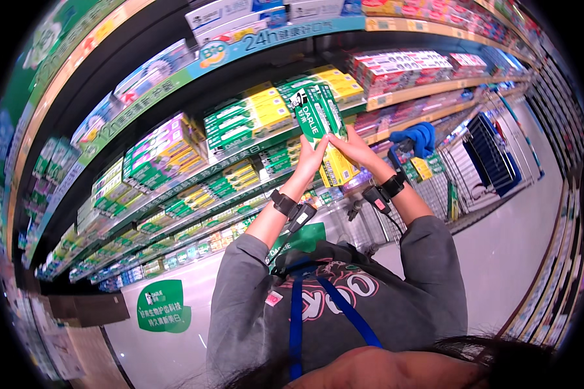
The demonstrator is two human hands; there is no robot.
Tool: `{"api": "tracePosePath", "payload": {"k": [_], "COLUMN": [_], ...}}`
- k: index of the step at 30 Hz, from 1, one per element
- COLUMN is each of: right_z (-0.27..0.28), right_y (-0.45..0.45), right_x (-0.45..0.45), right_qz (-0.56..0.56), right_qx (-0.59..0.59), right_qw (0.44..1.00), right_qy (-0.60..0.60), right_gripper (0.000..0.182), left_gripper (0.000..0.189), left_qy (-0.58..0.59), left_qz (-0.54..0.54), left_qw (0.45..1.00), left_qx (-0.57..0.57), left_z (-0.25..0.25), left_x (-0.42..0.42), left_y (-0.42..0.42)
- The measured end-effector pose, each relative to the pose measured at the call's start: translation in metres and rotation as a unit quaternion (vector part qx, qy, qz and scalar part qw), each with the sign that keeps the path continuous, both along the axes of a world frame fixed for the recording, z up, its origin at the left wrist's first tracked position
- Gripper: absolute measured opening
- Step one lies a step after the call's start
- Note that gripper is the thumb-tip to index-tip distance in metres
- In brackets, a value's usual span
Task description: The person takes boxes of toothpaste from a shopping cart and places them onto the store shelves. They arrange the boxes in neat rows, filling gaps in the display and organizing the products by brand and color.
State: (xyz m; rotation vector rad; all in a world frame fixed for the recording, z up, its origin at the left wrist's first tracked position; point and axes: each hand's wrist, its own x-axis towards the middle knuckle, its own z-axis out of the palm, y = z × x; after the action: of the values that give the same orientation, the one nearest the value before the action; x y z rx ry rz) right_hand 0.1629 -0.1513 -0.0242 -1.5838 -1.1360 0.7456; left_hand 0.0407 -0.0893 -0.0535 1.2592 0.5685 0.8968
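Both my hands hold green and yellow Darlie toothpaste boxes (316, 116) upright in front of the shelf. My left hand (313, 154) grips their left side, and my right hand (354, 148) grips the right side, the thumbs close together near the middle. Black straps with small devices sit on both wrists. Behind the held boxes, stacks of green and yellow toothpaste boxes (250, 119) lie on the shelf. Their exact number in my hands cannot be told.
A wire shopping cart (450, 160) stands at the right, with a blue cloth item (416, 138) on its near side and green and yellow boxes inside. Purple and green boxes (160, 150) fill the shelf at left. A brown carton (90, 309) lies at the lower left.
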Motion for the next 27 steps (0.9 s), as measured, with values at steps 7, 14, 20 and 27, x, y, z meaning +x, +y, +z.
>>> {"api": "tracePosePath", "payload": {"k": [7, 14, 20, 27], "right_z": [0.016, 0.0, -0.024, -0.017], "right_y": [0.031, 0.027, 0.003, -0.043], "right_x": [-0.016, -0.012, 0.007, 0.006], "right_qz": [0.138, 0.092, 0.099, 0.031], "right_qx": [-0.027, -0.112, -0.036, -0.036], "right_qw": [0.976, 0.974, 0.983, 0.979], "right_qy": [-0.164, -0.176, -0.149, -0.2], "right_gripper": [0.109, 0.118, 0.103, 0.105], "left_gripper": [0.048, 0.045, 0.043, 0.044], "left_qy": [-0.038, 0.007, 0.002, -0.018], "left_qz": [0.031, 0.046, 0.014, 0.004], "left_qw": [0.998, 0.998, 1.0, 0.999], "left_qx": [-0.037, -0.04, 0.015, 0.043], "left_z": [0.004, -0.015, -0.034, -0.027], "left_x": [-0.028, -0.022, -0.006, 0.008], "left_y": [0.018, 0.01, -0.008, -0.044]}}
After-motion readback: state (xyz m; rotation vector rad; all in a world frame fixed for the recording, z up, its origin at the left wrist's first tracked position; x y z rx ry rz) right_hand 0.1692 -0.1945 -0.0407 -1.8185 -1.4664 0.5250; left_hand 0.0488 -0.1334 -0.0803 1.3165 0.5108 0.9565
